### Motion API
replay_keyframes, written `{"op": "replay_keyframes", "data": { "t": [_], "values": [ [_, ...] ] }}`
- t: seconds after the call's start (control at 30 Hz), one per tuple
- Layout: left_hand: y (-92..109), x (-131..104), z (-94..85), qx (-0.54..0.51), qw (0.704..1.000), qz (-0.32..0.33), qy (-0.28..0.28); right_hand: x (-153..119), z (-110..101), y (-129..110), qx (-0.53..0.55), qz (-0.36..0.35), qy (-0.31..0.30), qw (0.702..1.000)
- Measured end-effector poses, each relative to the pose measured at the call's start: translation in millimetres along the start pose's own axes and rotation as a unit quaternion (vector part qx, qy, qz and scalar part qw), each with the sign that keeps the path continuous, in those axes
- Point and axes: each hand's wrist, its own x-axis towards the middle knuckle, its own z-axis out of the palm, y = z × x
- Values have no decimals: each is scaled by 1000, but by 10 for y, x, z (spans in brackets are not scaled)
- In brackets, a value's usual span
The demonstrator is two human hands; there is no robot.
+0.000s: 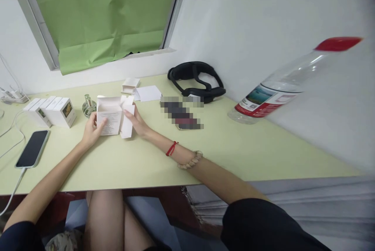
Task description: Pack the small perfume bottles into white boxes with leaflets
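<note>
A small white cardboard box [109,120], printed with fine text on its near face, is held up above the table between both hands. Its top flaps stand open. My left hand [93,128] grips the box's left side, thumb on the printed face. On the right, my right hand [137,121] has its thumb on a white side piece [127,124] of the box; whether this is a flap or a separate insert I cannot tell. Just behind my left hand stands a glass perfume bottle [88,106] with a silvery neck.
Several white boxes [60,112] stand at the left, near a phone [33,148] on a cable. Behind are a small open carton [130,85] and white paper [148,93]. A black headset [196,81], a pixelated object [181,113] and a plastic bottle [265,98] are on the right.
</note>
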Motion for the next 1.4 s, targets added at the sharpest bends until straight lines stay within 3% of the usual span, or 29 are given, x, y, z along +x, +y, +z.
{"op": "replay_keyframes", "data": {
  "t": [0.13, 0.23, 0.37, 0.57, 0.7, 0.87, 1.13, 1.4],
  "values": [
    [-79, -20, -44, 122, 985, 96, 81, 83, -44, 65, 79, 70, 48, 993],
    [-110, -27, -57, 178, 969, 135, 102, 115, -53, 28, 136, 80, 63, 985],
    [-25, -25, -86, 243, 955, 163, 58, 86, -46, -119, 198, 84, 21, 976],
    [104, -35, -126, 300, 925, 229, 35, 18, -44, -259, 182, 56, -11, 982],
    [63, -55, -80, 288, 929, 229, 30, 20, -55, -239, 174, 60, 27, 983],
    [2, -56, -34, 278, 917, 282, 35, 43, -69, -199, 133, 51, 31, 989],
    [38, -44, -54, 337, 868, 362, 37, 62, -73, -185, 149, 14, 80, 985],
    [133, -82, -68, 365, 847, 385, -21, 48, -65, -74, 20, -127, 134, 983]
  ]
}}
